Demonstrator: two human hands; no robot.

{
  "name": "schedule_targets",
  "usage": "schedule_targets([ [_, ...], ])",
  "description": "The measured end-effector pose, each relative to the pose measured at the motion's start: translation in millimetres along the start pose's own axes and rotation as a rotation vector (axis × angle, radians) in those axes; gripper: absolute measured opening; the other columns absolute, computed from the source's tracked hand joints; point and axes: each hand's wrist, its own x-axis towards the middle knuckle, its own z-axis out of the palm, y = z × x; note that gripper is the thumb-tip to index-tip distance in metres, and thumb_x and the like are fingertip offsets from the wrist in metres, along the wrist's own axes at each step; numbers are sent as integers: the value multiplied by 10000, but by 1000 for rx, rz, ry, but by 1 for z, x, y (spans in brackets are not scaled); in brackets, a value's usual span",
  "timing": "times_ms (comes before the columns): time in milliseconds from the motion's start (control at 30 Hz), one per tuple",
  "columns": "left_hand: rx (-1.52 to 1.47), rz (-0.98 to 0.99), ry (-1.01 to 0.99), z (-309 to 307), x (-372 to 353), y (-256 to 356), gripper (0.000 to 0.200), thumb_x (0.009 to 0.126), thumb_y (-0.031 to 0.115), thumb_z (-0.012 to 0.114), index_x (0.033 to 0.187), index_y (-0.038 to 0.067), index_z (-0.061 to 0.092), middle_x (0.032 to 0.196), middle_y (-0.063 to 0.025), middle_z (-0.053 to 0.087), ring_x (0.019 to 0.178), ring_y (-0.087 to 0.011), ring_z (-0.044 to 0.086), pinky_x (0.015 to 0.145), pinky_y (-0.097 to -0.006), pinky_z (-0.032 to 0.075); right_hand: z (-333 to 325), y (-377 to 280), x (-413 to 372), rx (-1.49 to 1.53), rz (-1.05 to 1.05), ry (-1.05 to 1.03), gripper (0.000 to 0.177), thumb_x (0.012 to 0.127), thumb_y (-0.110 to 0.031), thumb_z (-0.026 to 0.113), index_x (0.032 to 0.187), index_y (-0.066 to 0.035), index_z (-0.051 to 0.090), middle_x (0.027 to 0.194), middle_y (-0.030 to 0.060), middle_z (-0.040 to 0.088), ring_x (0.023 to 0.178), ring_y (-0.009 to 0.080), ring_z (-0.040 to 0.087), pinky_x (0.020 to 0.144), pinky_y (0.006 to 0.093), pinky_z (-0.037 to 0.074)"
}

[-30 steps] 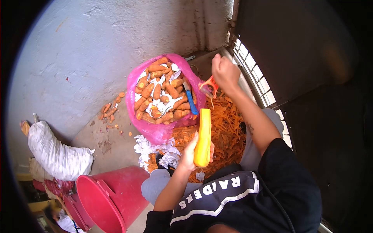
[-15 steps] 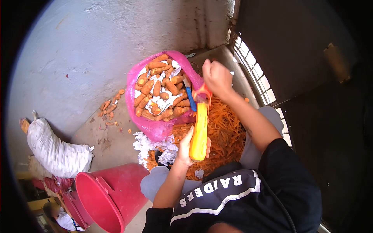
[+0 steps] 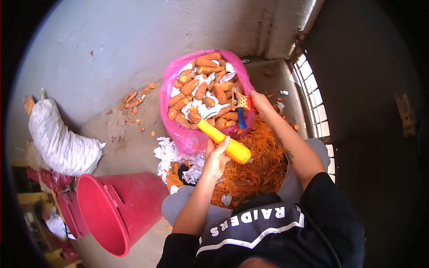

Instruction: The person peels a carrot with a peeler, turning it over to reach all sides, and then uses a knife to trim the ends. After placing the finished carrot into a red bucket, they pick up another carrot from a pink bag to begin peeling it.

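Observation:
My left hand (image 3: 216, 160) is closed around a peeled yellow-orange carrot (image 3: 225, 142), held slantwise over the near edge of the pink sack. An orange peeler (image 3: 244, 102) is gripped in my right hand (image 3: 261, 105), at the sack's right side and apart from the carrot. Unpeeled carrots (image 3: 190, 86) and crumpled white paper fill the open pink sack (image 3: 168, 78). A knife with a blue handle (image 3: 241, 118) lies on the carrots just below the peeler. Orange peelings (image 3: 259, 163) are heaped between my legs.
A large red bucket (image 3: 138, 203) stands at the lower left, with a second one (image 3: 68, 210) beyond it. Further left lies a full white sack (image 3: 65, 138). Carrot pieces (image 3: 136, 99) are scattered by the wall. Another person (image 3: 56, 223) is at the far lower left.
The carrot has turned from upright to slanting, its upper end now pointing left. My right hand has moved down and the peeler shows clearly. The whole view has shifted slightly.

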Motion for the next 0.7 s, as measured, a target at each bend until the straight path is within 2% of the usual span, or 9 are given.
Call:
schedule_targets([
  [133,5,-42,217,-24,20,-6,458,878,246,636,1210,120,347,1046,-79,556,946,-243,622,790,-438,533,18,26,16,17,-80,-42,295,901,-267,473,817,-12,594,715,47,564,604,151,494,568,325,394],
  [167,-49,-89,256,-30,25,-7,459,858,282,659,1194,99,405,1041,-88,589,989,-251,613,821,-422,519,19,38,29,-40,-81,-50,226,926,-291,495,855,-98,587,776,10,598,602,118,510,559,300,411],
  [267,-273,-177,293,-46,40,-10,414,854,305,659,1152,77,483,1052,-101,618,1005,-256,612,869,-423,504,38,34,17,-151,-48,-128,241,937,-300,487,880,-84,576,772,7,583,621,121,520,574,272,420],
  [333,-266,-157,316,-46,44,-2,367,843,324,671,1089,80,551,1078,-92,613,1011,-246,610,896,-423,491,53,56,32,-37,-68,-191,206,936,-267,514,905,-69,558,773,17,576,668,117,536,637,260,446],
  [400,-266,-135,311,-51,51,4,343,852,317,659,1075,76,558,1072,-89,625,1019,-251,612,901,-424,495,62,69,46,-295,-254,-142,257,910,-261,524,964,-21,598,793,103,613,732,213,573,740,332,455],
  [433,-287,-103,301,-51,53,7,311,857,291,656,1065,76,570,1081,-83,625,1028,-240,604,909,-415,489,57,64,44,-473,-326,-131,241,886,-254,547,970,-36,605,869,170,620,856,310,590,806,378,455],
  [533,-314,-37,341,-50,60,13,286,860,263,654,1061,77,573,1084,-72,625,1039,-224,589,928,-403,473,49,52,46,-783,-711,51,229,870,-232,555,966,-33,613,949,222,599,950,391,547,849,430,438],
  [567,-367,-24,336,-51,63,12,236,858,203,644,1046,77,579,1084,-61,626,1046,-210,576,942,-390,455,48,49,47,-767,-679,135,236,855,-220,573,959,-9,591,984,245,573,985,415,517,876,477,413],
  [700,-411,83,254,-58,74,6,198,841,118,619,1029,68,580,1079,-63,628,1054,-194,572,970,-393,425,36,44,55,-978,-534,206,316,839,-248,609,964,27,516,957,260,563,941,420,542,842,485,439],
])
